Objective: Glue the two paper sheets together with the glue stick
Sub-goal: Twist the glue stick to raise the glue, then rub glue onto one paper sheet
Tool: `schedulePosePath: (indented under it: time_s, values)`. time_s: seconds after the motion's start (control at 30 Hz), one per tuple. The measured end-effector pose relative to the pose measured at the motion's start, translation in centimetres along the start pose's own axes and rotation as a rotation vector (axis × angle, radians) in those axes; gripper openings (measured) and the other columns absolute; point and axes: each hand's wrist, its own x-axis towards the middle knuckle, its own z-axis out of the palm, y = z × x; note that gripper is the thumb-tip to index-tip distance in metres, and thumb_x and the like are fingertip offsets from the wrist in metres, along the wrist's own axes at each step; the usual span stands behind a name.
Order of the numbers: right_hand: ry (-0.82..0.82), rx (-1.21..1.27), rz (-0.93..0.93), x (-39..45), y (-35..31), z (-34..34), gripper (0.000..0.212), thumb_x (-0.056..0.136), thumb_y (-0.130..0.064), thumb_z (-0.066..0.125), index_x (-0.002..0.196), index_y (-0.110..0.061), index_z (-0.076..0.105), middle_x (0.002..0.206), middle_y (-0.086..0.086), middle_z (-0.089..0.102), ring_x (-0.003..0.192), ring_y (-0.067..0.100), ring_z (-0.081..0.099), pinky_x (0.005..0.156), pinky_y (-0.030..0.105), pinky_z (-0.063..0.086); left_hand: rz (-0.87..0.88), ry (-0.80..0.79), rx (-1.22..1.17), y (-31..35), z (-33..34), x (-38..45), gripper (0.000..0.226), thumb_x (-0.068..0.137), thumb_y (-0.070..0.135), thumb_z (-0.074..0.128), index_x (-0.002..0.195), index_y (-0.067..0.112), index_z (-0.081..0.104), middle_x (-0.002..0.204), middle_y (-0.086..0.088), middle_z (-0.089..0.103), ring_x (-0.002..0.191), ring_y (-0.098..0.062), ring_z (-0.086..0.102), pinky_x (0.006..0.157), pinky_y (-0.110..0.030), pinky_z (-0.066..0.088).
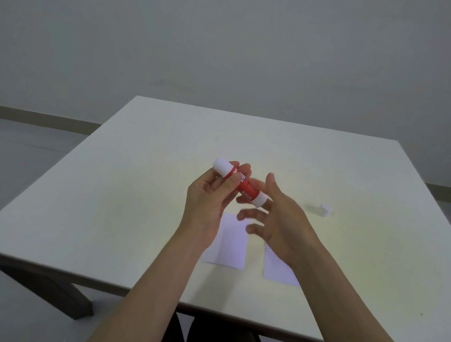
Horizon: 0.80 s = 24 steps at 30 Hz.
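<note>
My left hand [206, 206] holds a red glue stick [246, 189] with white ends, tilted above the table, its upper end pointing left. My right hand [281, 223] is next to the stick's lower right end, fingers spread and blurred, gripping nothing that I can make out. Two white paper sheets lie flat side by side on the table under my hands: the left sheet [231, 248] is partly hidden by my left wrist, and the right sheet [277, 269] is mostly covered by my right forearm.
A small white cap [325, 210] rests on the pale table [112, 212] to the right of my hands. The table's near edge runs just in front of my lap. A grey wall and floor lie beyond.
</note>
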Motion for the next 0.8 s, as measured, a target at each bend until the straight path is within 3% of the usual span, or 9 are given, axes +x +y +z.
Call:
schedulePosePath:
  time_s: [0.07,0.17,0.3,0.4,0.5,0.63,0.8]
  values:
    - [-0.083,-0.066,-0.093,0.0,-0.4,-0.3,0.031,0.093,-0.035,0.052,0.108,-0.013,0.069,0.077,0.004,0.065,0.056,0.017,0.058,0.049,0.023,0.047,0.011,-0.070,0.189,0.3,-0.9,0.2,0.022,0.083,0.019,0.067,0.105,0.020,0.070,0.110,0.006,0.074,0.110,-0.008,0.065,0.092,-0.020,0.051]
    - [-0.006,-0.268,-0.170,0.1,-0.5,-1.2,0.026,0.097,-0.021,0.048,0.111,-0.013,0.068,0.076,0.005,0.060,0.055,0.015,0.054,0.049,0.021,0.046,0.017,-0.246,0.615,1.5,-3.9,0.7,0.035,0.083,0.020,0.069,0.111,0.039,0.066,0.124,0.018,0.064,0.123,0.003,0.052,0.105,-0.026,0.040]
    - [0.200,-0.655,-0.152,0.5,0.6,-2.2,0.031,0.097,-0.016,0.044,0.126,-0.012,0.056,0.079,0.006,0.057,0.055,0.017,0.052,0.051,0.022,0.041,-0.153,-0.433,1.289,2.1,-9.1,1.4,0.073,0.074,0.041,0.076,0.139,0.037,0.042,0.153,0.012,0.032,0.139,0.006,0.017,0.118,-0.033,0.016]
    - [0.187,-1.048,-0.159,0.6,2.1,-1.7,0.030,0.096,-0.022,0.047,0.117,-0.006,0.062,0.086,0.012,0.061,0.068,0.025,0.054,0.054,0.021,0.035,-0.159,-0.661,1.577,0.3,-10.0,1.8,0.095,0.074,0.055,0.069,0.149,0.030,0.018,0.158,0.017,0.011,0.146,-0.007,-0.006,0.119,-0.043,-0.005]
    - [0.142,-1.177,-0.213,0.3,3.0,-0.7,0.028,0.096,-0.021,0.048,0.102,-0.002,0.068,0.092,0.020,0.063,0.089,0.032,0.056,0.066,0.029,0.031,-0.095,-0.695,1.714,-1.5,-10.3,2.1,0.101,0.069,0.063,0.066,0.150,0.033,0.013,0.160,0.017,0.001,0.147,-0.013,-0.012,0.117,-0.045,-0.007]
    - [0.186,-1.228,-0.255,0.9,3.6,-0.5,0.025,0.095,-0.023,0.049,0.111,-0.009,0.063,0.098,0.010,0.055,0.087,0.023,0.053,0.072,0.025,0.034,-0.111,-0.659,1.693,-2.2,-11.2,2.4,0.097,0.061,0.069,0.066,0.144,0.039,0.026,0.160,0.017,-0.004,0.146,-0.013,-0.017,0.117,-0.045,-0.010]
    - [0.140,-1.360,-0.261,0.7,4.7,0.0,0.026,0.098,-0.022,0.043,0.114,-0.009,0.059,0.105,0.009,0.052,0.084,0.031,0.059,0.076,0.036,0.047,-0.119,-0.626,1.651,-2.2,-11.4,2.3,0.097,0.061,0.067,0.070,0.144,0.046,0.023,0.160,0.016,-0.009,0.145,-0.013,-0.022,0.116,-0.044,-0.013]
